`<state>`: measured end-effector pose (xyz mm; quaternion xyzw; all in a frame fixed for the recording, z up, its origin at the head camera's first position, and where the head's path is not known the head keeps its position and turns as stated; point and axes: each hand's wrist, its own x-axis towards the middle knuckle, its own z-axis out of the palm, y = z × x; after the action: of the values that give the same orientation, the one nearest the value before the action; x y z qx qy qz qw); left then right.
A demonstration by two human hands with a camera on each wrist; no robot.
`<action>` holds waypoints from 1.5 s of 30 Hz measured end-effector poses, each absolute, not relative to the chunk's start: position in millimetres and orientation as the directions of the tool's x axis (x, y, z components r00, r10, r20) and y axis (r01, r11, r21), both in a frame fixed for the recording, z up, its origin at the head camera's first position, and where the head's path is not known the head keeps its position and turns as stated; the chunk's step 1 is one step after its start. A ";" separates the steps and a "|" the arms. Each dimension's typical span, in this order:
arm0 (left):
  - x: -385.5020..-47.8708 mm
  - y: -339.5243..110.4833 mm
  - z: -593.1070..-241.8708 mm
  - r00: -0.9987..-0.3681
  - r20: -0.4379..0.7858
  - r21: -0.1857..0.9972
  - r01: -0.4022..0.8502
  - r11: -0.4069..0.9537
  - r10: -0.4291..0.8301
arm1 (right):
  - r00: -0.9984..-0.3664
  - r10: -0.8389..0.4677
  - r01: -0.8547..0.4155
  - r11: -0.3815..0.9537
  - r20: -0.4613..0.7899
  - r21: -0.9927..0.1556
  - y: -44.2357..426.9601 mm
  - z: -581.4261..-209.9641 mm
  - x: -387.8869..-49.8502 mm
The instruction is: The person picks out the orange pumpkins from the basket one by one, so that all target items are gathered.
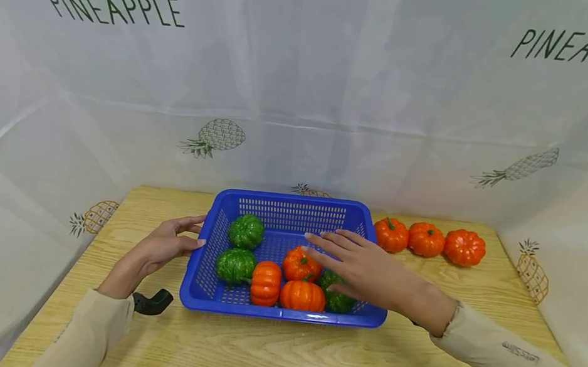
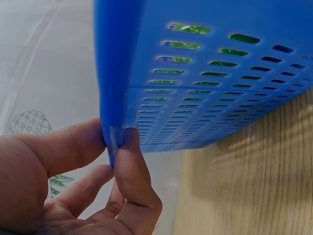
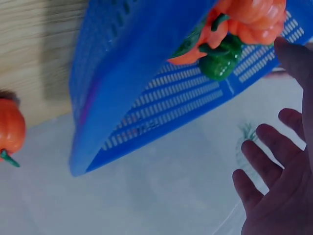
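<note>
A blue plastic basket (image 1: 280, 315) with slotted walls is over the wooden table. My left hand (image 1: 162, 245) pinches its left rim between thumb and fingers, as the left wrist view shows at the basket rim (image 2: 113, 105). Inside are two green pumpkins (image 1: 236, 265) on the left and three orange pumpkins (image 1: 302, 296) toward the middle. Partly hidden under my right hand (image 1: 372, 270) is another green pumpkin (image 1: 338, 298). That right hand hovers over the basket's right side with fingers extended, holding nothing; the right wrist view also shows the fingers spread.
Three orange pumpkins (image 1: 426, 239) stand in a row on the table right of the basket. A white curtain (image 1: 309, 84) printed with pineapples hangs behind and at both sides. The wooden table (image 1: 222, 357) extends in front of the basket.
</note>
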<state>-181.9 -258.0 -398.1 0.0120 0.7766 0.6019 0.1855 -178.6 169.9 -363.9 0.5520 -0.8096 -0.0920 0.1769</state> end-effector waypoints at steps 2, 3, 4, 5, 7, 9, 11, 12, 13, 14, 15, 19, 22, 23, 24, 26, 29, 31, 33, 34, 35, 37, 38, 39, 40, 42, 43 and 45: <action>-181.9 -257.9 -398.3 -0.931 -0.275 0.939 -0.205 0.277 0.242 | -0.308 -0.938 -0.864 0.347 0.162 0.365 165.0 -364.6 -177.3; -181.9 -257.8 -398.4 -0.931 -0.275 0.938 -0.205 0.278 0.241 | -0.297 -0.943 -0.865 0.333 0.151 0.375 162.9 -364.9 -176.7; -181.9 -257.7 -398.5 -0.931 -0.275 0.938 -0.205 0.279 0.240 | -0.288 -0.948 -0.866 0.319 0.138 0.385 160.7 -365.2 -176.0; -181.8 -257.8 -398.5 -0.931 -0.276 0.938 -0.206 0.280 0.239 | -0.282 -0.952 -0.867 0.308 0.123 0.392 158.6 -365.6 -175.4; -181.7 -257.8 -398.6 -0.931 -0.278 0.936 -0.208 0.283 0.236 | -0.273 -0.957 -0.874 0.288 0.096 0.392 154.7 -366.3 -174.0; -181.5 -257.9 -398.8 -0.931 -0.279 0.936 -0.209 0.284 0.234 | -0.271 -0.960 -0.880 0.274 0.064 0.388 150.7 -367.5 -173.3; -181.4 -258.1 -399.1 -0.931 -0.281 0.935 -0.211 0.284 0.232 | -0.272 -0.962 -0.886 0.261 0.026 0.384 146.7 -368.4 -172.5; -181.4 -258.2 -399.2 -0.931 -0.281 0.935 -0.212 0.284 0.232 | -0.273 -0.962 -0.887 0.256 0.010 0.383 145.0 -368.9 -172.1; -181.3 -258.2 -399.2 -0.931 -0.281 0.936 -0.212 0.282 0.233 | -0.271 -0.963 -0.888 0.249 -0.002 0.387 143.4 -369.4 -171.7; -181.3 -258.2 -399.2 -0.931 -0.280 0.937 -0.211 0.279 0.234 | -0.267 -0.964 -0.888 0.242 -0.011 0.392 142.0 -370.1 -171.5; -181.3 -258.2 -399.3 -0.931 -0.280 0.937 -0.212 0.277 0.235 | -0.262 -0.965 -0.886 0.233 -0.019 0.401 140.8 -370.4 -171.2; -181.2 -258.1 -399.4 -0.930 -0.276 0.940 -0.209 0.270 0.241 | -0.238 -0.971 -0.882 0.209 -0.016 0.423 137.4 -372.4 -170.9; -181.3 -258.2 -399.7 -0.930 -0.274 0.941 -0.207 0.268 0.243 | -0.228 -0.973 -0.878 0.193 -0.027 0.438 134.7 -374.1 -170.5; -181.3 -258.2 -399.8 -0.930 -0.274 0.941 -0.206 0.269 0.244 | -0.225 -0.974 -0.876 0.187 -0.032 0.445 133.7 -374.7 -170.2; -181.3 -258.2 -399.8 -0.930 -0.274 0.941 -0.206 0.269 0.244 | -0.221 -0.975 -0.873 0.179 -0.040 0.454 132.7 -375.2 -169.8; -181.2 -258.1 -399.9 -0.931 -0.274 0.941 -0.208 0.268 0.242 | -0.216 -0.975 -0.870 0.167 -0.054 0.464 131.0 -376.2 -168.7; -181.0 -258.0 -400.2 -0.931 -0.275 0.940 -0.209 0.268 0.239 | -0.211 -0.975 -0.861 0.149 -0.074 0.487 129.0 -377.5 -167.2; -181.0 -258.0 -400.4 -0.932 -0.275 0.941 -0.209 0.267 0.238 | -0.210 -0.974 -0.854 0.140 -0.085 0.500 127.8 -378.4 -166.7; -181.0 -258.1 -400.5 -0.932 -0.274 0.941 -0.208 0.267 0.237 | -0.210 -0.973 -0.844 0.132 -0.093 0.519 126.7 -379.0 -166.7; -181.1 -258.2 -400.6 -0.932 -0.273 0.941 -0.208 0.266 0.237 | -0.209 -0.973 -0.842 0.130 -0.095 0.524 126.2 -379.3 -166.8; -181.2 -258.2 -400.6 -0.932 -0.273 0.941 -0.208 0.267 0.236 | -0.210 -0.973 -0.841 0.129 -0.097 0.526 125.8 -379.5 -167.0; -181.5 -258.0 -400.6 -0.933 -0.274 0.941 -0.208 0.268 0.235 | -0.211 -0.972 -0.840 0.125 -0.105 0.527 124.9 -379.6 -167.3; -181.6 -257.9 -400.5 -0.933 -0.274 0.940 -0.209 0.268 0.234 | -0.211 -0.971 -0.843 0.122 -0.113 0.523 124.5 -379.3 -167.3; -181.8 -257.7 -400.4 -0.933 -0.275 0.940 -0.210 0.269 0.234 | -0.209 -0.970 -0.846 0.115 -0.124 0.521 124.1 -379.2 -167.3; -182.0 -257.5 -400.3 -0.933 -0.275 0.940 -0.210 0.270 0.233 | -0.207 -0.969 -0.849 0.109 -0.136 0.517 123.7 -379.1 -167.3; -182.4 -257.3 -400.1 -0.933 -0.275 0.940 -0.209 0.270 0.233 | -0.206 -0.965 -0.852 0.096 -0.162 0.514 123.1 -378.4 -167.4; -182.6 -257.3 -399.9 -0.933 -0.274 0.940 -0.209 0.269 0.233 | -0.206 -0.963 -0.854 0.090 -0.174 0.513 123.0 -378.0 -167.3; -182.8 -257.3 -399.7 -0.933 -0.272 0.942 -0.207 0.266 0.235 | -0.208 -0.960 -0.853 0.083 -0.189 0.516 122.6 -377.3 -167.5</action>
<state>-182.8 -257.3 -399.7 0.0089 0.7743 0.6059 0.1825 -167.5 122.6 -377.3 0.6215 -0.7291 -0.2688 0.0997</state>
